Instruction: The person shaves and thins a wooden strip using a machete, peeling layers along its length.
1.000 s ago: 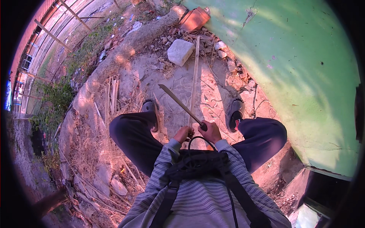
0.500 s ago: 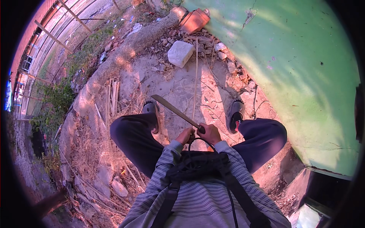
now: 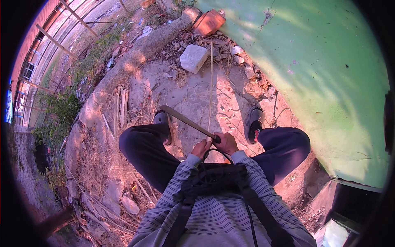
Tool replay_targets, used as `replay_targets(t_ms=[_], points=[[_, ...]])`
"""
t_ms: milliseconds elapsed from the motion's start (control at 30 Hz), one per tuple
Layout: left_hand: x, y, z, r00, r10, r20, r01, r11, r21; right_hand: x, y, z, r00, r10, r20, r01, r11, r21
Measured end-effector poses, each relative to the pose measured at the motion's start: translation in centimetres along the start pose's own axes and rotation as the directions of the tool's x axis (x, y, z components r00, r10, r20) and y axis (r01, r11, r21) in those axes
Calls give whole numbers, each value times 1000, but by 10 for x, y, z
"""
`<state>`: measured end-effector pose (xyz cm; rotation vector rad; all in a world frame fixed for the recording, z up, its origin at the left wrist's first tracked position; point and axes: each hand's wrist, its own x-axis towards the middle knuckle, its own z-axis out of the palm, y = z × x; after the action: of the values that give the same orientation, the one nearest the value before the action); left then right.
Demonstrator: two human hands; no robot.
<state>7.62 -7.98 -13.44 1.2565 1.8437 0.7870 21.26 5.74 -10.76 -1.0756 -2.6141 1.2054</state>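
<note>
My right hand is closed around the dark handle of a machete. Its long blade points away to the left, over the ground between my feet. Close beside it, my left hand is closed on the near end of a long thin pale strip, perhaps split bamboo. That strip runs straight out ahead to the rubble by the wall. The blade's base lies next to the strip, just above my left fingers; whether they touch I cannot tell. The strip's near end is hidden by my hands.
A pale stone block and an orange-red clay piece lie ahead. At the right rises a green wall. Split sticks and dry fibres lie left of my knee, inside a raised earthen edge. Thin shavings litter the ground.
The machete's tip has shifted a little to the left and nearer, so the blade lies slightly flatter. Both hands have moved slightly, and both keep their grip.
</note>
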Motion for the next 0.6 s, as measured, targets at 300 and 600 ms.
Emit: replay_targets(t_ms=[300, 600], points=[[-5, -9, 6, 995, 55, -84, -62, 994, -91, -1, -4, 8, 998, -42, -36, 44, 998, 41], [-7, 39, -22, 994, -84, 64, 78, 993, 86, 18, -4, -7, 995, -7, -103, 15, 997, 75]])
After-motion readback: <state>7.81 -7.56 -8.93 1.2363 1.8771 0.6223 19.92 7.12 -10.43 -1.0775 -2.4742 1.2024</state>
